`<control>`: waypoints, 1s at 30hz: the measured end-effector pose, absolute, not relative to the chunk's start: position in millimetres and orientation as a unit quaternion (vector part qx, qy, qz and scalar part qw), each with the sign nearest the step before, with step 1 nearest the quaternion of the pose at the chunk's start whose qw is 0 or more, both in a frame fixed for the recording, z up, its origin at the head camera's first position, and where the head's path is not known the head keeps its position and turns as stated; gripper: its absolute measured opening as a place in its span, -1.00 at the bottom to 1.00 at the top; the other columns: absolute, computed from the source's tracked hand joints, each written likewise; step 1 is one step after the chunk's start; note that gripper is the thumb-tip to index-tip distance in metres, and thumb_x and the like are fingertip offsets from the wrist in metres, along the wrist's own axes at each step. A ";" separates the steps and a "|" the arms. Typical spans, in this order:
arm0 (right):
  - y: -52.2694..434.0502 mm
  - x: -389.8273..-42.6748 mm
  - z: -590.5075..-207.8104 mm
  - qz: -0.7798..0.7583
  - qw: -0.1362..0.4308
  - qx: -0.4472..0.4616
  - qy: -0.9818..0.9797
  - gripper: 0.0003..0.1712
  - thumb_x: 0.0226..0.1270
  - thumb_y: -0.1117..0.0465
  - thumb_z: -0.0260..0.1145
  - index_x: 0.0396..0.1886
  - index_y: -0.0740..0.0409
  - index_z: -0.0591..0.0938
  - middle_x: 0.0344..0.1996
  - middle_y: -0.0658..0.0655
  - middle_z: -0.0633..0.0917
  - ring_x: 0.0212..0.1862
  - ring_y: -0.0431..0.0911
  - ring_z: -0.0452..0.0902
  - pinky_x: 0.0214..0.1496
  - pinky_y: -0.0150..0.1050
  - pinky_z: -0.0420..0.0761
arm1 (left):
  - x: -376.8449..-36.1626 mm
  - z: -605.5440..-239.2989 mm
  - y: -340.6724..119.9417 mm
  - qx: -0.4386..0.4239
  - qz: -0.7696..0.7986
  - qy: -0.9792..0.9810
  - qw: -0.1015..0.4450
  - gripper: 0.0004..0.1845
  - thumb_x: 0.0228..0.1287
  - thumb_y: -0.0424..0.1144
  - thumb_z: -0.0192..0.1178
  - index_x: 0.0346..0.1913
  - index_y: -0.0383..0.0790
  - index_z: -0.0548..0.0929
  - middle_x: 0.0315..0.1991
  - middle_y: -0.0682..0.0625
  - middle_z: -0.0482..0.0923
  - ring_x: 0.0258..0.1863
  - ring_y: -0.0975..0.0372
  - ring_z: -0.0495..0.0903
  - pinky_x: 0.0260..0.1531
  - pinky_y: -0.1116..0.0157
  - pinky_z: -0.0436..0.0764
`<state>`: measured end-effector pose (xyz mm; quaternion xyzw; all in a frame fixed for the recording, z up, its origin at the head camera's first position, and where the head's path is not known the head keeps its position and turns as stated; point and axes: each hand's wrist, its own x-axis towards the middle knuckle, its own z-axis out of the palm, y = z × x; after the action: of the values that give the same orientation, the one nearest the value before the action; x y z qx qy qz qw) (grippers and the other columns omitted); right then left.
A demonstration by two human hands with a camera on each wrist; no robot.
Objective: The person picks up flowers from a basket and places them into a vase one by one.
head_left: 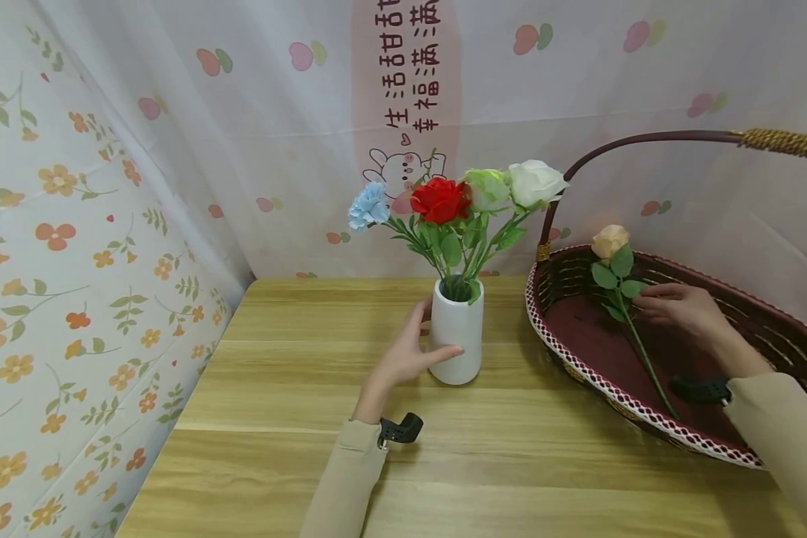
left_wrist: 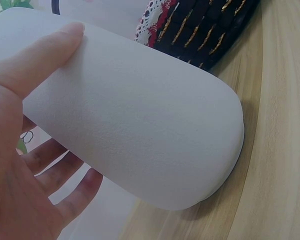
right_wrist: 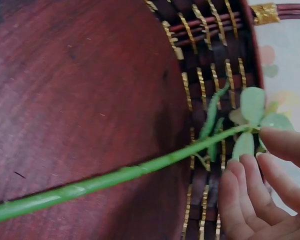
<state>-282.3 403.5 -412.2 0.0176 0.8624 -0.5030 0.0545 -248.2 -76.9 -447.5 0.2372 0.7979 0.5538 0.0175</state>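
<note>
My left hand [head_left: 410, 351] holds a white vase [head_left: 456, 336] by its left side, thumb across the front and fingers round behind. In the left wrist view the thumb [left_wrist: 55, 52] lies on the vase's smooth wall. A blue carnation [head_left: 368, 205], a red rose [head_left: 440, 199], a pale green flower [head_left: 487, 189] and a white rose [head_left: 536, 183] stand in it. On the right, a peach rose [head_left: 610, 241] leans in the basket. My right hand [head_left: 682, 310] is at its upper stem [right_wrist: 125, 172], fingertips by the leaves, thumb and forefinger apart.
The dark woven basket [head_left: 578, 370] with white-and-red trim stands right of the vase on the wooden table [head_left: 276, 418]. Its tall arched handle [head_left: 645, 138] rises at the back. Patterned curtains [head_left: 276, 149] hang behind and to the left. Each wrist wears a black strap.
</note>
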 end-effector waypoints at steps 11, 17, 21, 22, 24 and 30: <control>397.0 -283.5 -423.6 -0.489 0.074 0.020 0.869 -0.40 0.46 0.13 0.33 0.21 0.58 0.46 -0.34 -0.20 0.70 -0.31 -0.31 0.67 -0.23 -0.32 0.71 | -248.2 -446.9 -76.0 0.238 0.557 0.795 0.018 0.00 0.19 -0.09 0.49 0.57 -0.11 0.10 0.39 -0.07 0.29 0.35 0.14 0.31 0.32 -0.02 0.39; 394.0 -284.1 -426.5 -0.445 0.072 0.012 0.892 -0.36 0.48 0.14 0.31 0.21 0.66 0.43 -0.21 0.08 0.72 -0.32 -0.28 0.65 -0.24 -0.30 0.71 | -248.5 -446.8 -76.1 0.238 0.555 0.797 0.018 0.01 0.19 -0.08 0.50 0.57 -0.10 0.09 0.40 -0.05 0.28 0.36 0.15 0.30 0.33 0.00 0.39; 392.6 -284.1 -427.3 -0.442 0.081 0.009 0.893 -0.38 0.50 0.17 0.29 0.22 0.67 0.41 -0.16 0.20 0.72 -0.30 -0.26 0.66 -0.22 -0.26 0.72 | -248.4 -447.5 -76.5 0.238 0.556 0.796 0.018 0.00 0.19 -0.09 0.49 0.57 -0.10 0.09 0.41 -0.05 0.27 0.36 0.14 0.29 0.32 -0.02 0.39; 392.4 -284.1 -427.5 -0.440 0.083 0.008 0.894 -0.38 0.50 0.17 0.28 0.22 0.67 0.41 -0.14 0.21 0.72 -0.30 -0.25 0.66 -0.21 -0.25 0.73 | -248.4 -447.8 -76.6 0.238 0.556 0.796 0.018 0.00 0.19 -0.09 0.49 0.57 -0.10 0.09 0.41 -0.05 0.27 0.37 0.14 0.29 0.32 -0.02 0.39; 392.0 -283.9 -427.4 -0.436 0.088 0.007 0.896 -0.39 0.51 0.18 0.27 0.23 0.67 0.41 -0.11 0.25 0.72 -0.29 -0.25 0.66 -0.20 -0.22 0.73 | -248.1 -448.1 -76.8 0.237 0.557 0.796 0.019 0.01 0.19 -0.09 0.50 0.57 -0.10 0.09 0.41 -0.06 0.27 0.37 0.14 0.29 0.32 -0.03 0.39; 391.4 -283.9 -424.6 -0.426 0.090 0.002 0.900 -0.41 0.51 0.20 0.27 0.21 0.69 0.42 -0.08 0.32 0.70 -0.29 -0.26 0.65 -0.19 -0.19 0.74 | -247.5 -447.2 -76.7 0.235 0.562 0.793 0.022 0.00 0.19 -0.15 0.49 0.57 -0.09 0.09 0.42 -0.05 0.26 0.37 0.14 0.28 0.32 -0.01 0.39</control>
<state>-283.9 391.4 -424.6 0.0021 0.9005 -0.4256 0.0897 -247.5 -76.7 -447.2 0.2346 0.7932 0.5616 0.0223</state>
